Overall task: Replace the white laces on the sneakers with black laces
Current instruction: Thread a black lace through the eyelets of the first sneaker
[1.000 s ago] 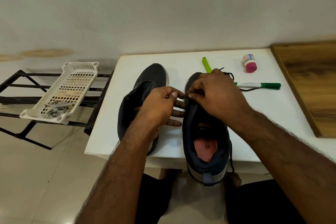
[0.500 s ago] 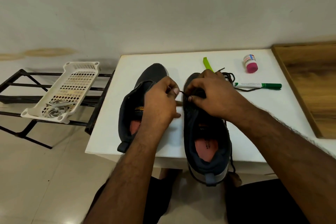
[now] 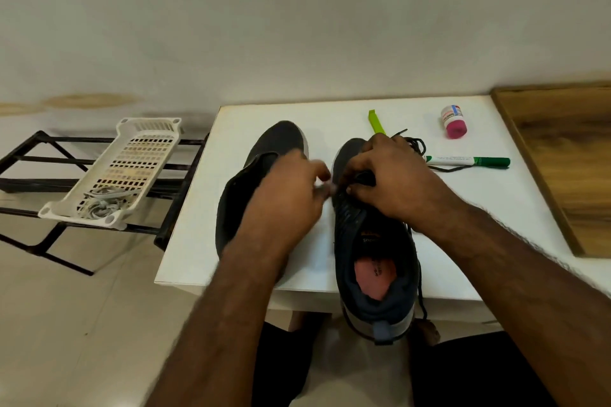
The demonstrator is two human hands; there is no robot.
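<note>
Both hands work at the right sneaker (image 3: 373, 261). The left hand (image 3: 284, 195) is blurry; I cannot tell its grip. The right hand (image 3: 393, 182) pinches the black lace (image 3: 418, 144) by the eyelets. Left of it, the other sneaker (image 3: 251, 182) looks unlaced. Lacing seems barely started.

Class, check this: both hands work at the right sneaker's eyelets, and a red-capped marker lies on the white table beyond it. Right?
One thing is wrong: the marker has a green cap, not red, as the head view shows. Both hands, left hand and right hand, do work at the right sneaker on the white table.
</note>
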